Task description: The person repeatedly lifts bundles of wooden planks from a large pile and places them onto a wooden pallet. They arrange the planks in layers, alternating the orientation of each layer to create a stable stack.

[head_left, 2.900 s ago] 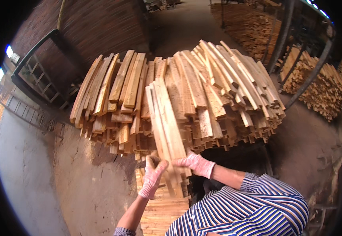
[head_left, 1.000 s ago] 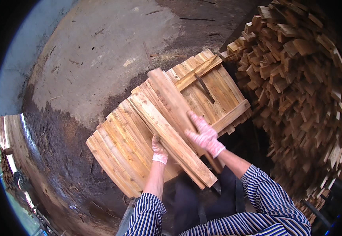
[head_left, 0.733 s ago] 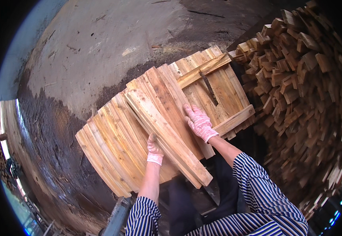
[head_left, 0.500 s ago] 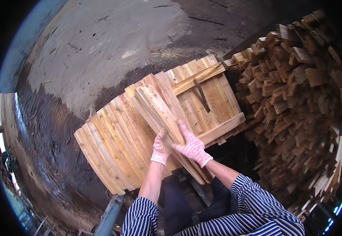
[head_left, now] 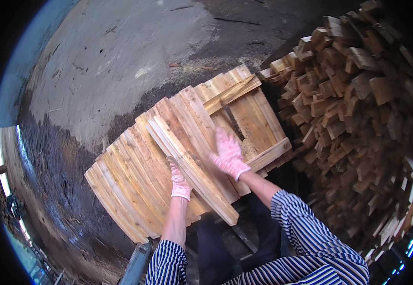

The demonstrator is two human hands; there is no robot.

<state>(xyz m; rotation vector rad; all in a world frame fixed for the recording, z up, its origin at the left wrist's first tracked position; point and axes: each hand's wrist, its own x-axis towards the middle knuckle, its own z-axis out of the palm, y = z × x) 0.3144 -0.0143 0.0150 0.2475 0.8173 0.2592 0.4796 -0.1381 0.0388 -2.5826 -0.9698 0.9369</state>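
Observation:
My left hand (head_left: 180, 184), in a pink-and-white knit glove, grips the left edge of a narrow wooden board (head_left: 192, 168). This board lies slanted over a row of boards (head_left: 130, 168) laid side by side; some of my left fingers are hidden at its edge. Just right of it, my right hand (head_left: 228, 156) in a matching glove is apart from the held board. Its fingers are spread, slightly blurred, with nothing in them. Below the right hand are more light boards and a crosswise wooden strip (head_left: 269, 155) at the right end.
A big pile of cut wooden pieces (head_left: 339, 109) rises on the right. Another crosswise strip (head_left: 232, 93) lies at the far right end of the boards. A blue-grey metal bar (head_left: 136, 263) stands near my left sleeve. The stained floor (head_left: 116, 61) holds scattered splinters.
The bundle between my hands has parted: boards now lie flat on the right, and one stays slanted by my left hand. My right hand has let go and opened; my left has shifted left.

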